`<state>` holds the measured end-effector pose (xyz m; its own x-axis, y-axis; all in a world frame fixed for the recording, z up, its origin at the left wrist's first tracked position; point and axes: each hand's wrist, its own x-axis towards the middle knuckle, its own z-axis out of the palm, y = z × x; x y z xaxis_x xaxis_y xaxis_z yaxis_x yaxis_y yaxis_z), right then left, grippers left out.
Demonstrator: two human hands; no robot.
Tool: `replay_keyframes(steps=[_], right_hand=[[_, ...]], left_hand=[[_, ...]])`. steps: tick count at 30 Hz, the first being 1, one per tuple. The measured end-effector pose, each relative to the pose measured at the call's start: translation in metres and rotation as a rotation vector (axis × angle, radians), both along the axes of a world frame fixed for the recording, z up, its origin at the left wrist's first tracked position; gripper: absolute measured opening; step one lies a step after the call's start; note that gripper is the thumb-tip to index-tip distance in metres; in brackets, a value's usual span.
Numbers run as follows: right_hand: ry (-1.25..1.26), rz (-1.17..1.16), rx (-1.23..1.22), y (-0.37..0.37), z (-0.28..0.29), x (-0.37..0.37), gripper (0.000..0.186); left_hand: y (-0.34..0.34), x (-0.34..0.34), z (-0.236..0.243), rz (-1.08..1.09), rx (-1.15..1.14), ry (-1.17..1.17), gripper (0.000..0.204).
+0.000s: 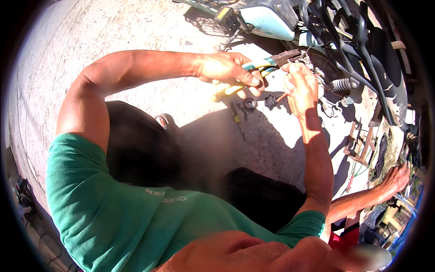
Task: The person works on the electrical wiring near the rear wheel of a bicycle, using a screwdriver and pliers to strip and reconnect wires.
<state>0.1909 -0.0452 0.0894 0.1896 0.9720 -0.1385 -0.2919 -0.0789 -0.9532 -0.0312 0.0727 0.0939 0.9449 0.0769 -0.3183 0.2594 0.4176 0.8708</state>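
My left hand (229, 72) is wrapped round the handles of a pair of pliers (259, 65) with yellow and teal grips. The dark jaws point right, toward a cluster of loose wires and small parts (312, 68) beside a motorbike. Close to the jaw tips, my right hand (300, 86) has its fingers pinched together. What lies between those fingertips is too small to make out. On the ground below the hands are a round metal part (249, 104), a small dark fitting (271, 102) and a screwdriver (237, 119) with a yellow handle.
The motorbike's black tube frame (362, 50), light-blue body panel (270, 25) and coil spring (345, 85) take up the upper right. A rusty metal frame (359, 147) lies on the concrete (149, 29). Another person's hand (396, 180) reaches in at the right.
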Motion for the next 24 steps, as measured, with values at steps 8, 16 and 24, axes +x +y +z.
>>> replay_keyframes(steps=[8, 16, 24], right_hand=[[-0.317, -0.014, -0.121, -0.001, 0.005, 0.001, 0.018], [-0.739, 0.067, -0.19, -0.003, 0.009, 0.001, 0.018], [-0.724, 0.18, -0.295, -0.017, 0.017, -0.007, 0.019]], left_hand=[[-0.001, 0.002, -0.007, 0.031, 0.294, 0.046, 0.044], [0.004, -0.004, -0.036, -0.001, 0.561, 0.03, 0.044], [-0.003, -0.014, -0.05, -0.062, 0.581, 0.007, 0.044]])
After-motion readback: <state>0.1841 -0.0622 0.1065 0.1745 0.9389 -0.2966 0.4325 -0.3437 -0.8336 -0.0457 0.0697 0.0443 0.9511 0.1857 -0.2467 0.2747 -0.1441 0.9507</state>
